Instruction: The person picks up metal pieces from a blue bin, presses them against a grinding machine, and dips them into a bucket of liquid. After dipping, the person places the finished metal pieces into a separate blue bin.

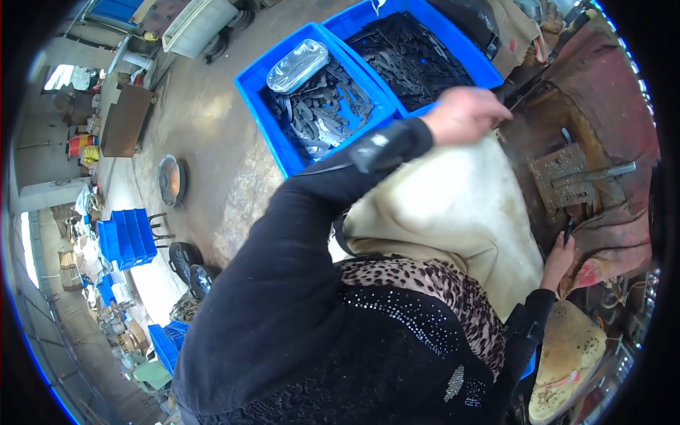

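Fingers of my right hand (559, 258) pinch a dark metal piece (569, 228) at four o'clock, below the metal plate (564, 177). Left hand (464, 113) curls loosely at one o'clock by the blue bin (453, 42) (grip hidden). I'd seat it squarely.

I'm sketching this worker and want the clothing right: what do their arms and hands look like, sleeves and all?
Both hands are bare, no gloves. The left hand comes out of a long black sleeve with a pale patch near the cuff. The right hand has a black cuff too. A cream apron and a leopard-print band with small studs sit between them.
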A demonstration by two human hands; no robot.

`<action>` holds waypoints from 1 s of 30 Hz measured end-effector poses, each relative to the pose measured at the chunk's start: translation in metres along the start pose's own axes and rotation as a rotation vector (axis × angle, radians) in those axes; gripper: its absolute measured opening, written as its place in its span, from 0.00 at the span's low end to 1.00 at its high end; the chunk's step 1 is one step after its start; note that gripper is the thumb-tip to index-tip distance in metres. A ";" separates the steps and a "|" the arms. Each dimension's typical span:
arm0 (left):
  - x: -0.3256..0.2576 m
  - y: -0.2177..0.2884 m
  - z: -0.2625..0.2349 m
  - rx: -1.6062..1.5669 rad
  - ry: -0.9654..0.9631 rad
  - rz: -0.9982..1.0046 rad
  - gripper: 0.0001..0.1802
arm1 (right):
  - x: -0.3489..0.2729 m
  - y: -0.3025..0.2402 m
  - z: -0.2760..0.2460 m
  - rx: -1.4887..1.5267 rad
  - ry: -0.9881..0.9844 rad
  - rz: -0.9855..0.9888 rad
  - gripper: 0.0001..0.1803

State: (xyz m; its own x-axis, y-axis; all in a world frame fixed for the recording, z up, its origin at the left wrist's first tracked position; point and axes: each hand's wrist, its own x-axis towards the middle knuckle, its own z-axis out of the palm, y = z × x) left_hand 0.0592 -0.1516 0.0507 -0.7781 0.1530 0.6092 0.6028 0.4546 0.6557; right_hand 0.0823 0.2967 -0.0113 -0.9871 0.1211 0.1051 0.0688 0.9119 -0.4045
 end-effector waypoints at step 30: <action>-0.236 -0.121 -0.165 0.843 -0.513 -0.978 0.29 | 0.011 0.009 0.005 0.007 -0.123 0.075 0.19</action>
State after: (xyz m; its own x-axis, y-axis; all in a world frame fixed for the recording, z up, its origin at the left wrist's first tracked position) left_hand 0.1987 -0.3876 -0.0984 -0.9057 -0.3126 -0.2865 -0.3623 0.9215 0.1399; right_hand 0.0713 0.3043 -0.0188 -0.9896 0.1392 -0.0375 0.1421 0.8994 -0.4134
